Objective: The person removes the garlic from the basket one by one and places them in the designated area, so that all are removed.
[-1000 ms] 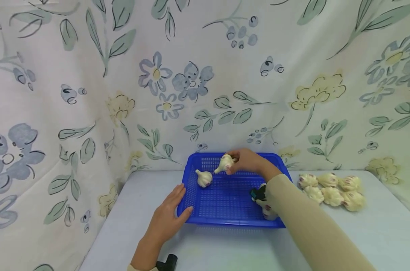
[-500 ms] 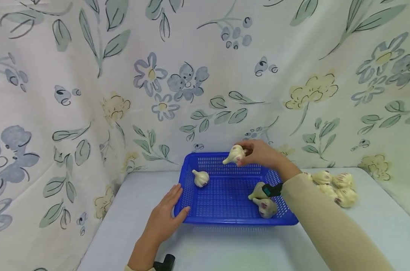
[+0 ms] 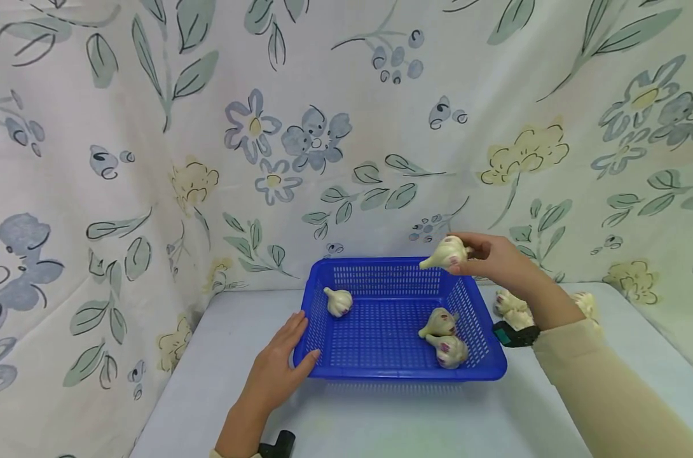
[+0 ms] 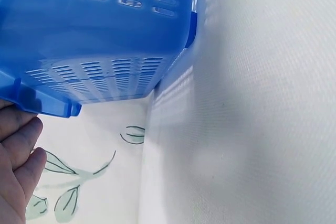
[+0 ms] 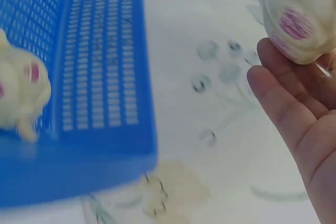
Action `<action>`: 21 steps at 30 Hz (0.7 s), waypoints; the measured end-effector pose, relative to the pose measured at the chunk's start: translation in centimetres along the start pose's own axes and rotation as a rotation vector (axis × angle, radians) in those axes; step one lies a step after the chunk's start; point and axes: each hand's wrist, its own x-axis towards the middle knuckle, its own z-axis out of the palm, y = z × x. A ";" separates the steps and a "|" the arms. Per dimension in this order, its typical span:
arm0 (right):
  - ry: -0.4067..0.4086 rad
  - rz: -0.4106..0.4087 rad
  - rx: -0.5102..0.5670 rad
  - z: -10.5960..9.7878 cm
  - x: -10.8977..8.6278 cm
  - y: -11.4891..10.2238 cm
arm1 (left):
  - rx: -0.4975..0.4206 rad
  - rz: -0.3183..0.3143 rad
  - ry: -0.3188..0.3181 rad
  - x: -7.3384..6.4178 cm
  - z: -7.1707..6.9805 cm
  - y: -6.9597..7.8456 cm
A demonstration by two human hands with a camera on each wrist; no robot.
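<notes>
My right hand (image 3: 498, 261) grips a white garlic bulb (image 3: 446, 253) with purple marks by its root end, raised over the back right corner of a blue plastic basket (image 3: 404, 374). The stem points left. In the right wrist view, fingertips lie against the underside of this bulb (image 5: 296, 19). My left hand (image 3: 278, 362) rests at the basket's left rim, fingers stretched along it and thumb at the front corner. One garlic bulb (image 3: 339, 302) lies inside at the left. Two more, a rear bulb (image 3: 440, 322) and a front bulb (image 3: 449, 351), lie at the right.
Several garlic bulbs (image 3: 507, 302) sit on the white table (image 3: 392, 420) right of the basket, partly hidden behind my right forearm. A floral curtain (image 3: 346, 127) hangs behind the table and along its left side.
My right hand has lifted the garlic bulb from inside the basket up and to the right. The two right-hand bulbs have come into full view. The left hand stays at the rim.
</notes>
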 end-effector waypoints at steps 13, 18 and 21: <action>0.222 0.145 -0.051 -3.6 -8.4 6.6 | -0.011 0.018 0.025 0.0 0.0 -0.2; 0.308 0.139 0.043 -4.4 -10.7 9.6 | -0.007 0.013 0.026 0.0 -0.1 -0.2; 0.364 0.115 0.220 -5.1 -12.1 11.4 | -0.009 0.008 0.024 0.0 -0.1 -0.1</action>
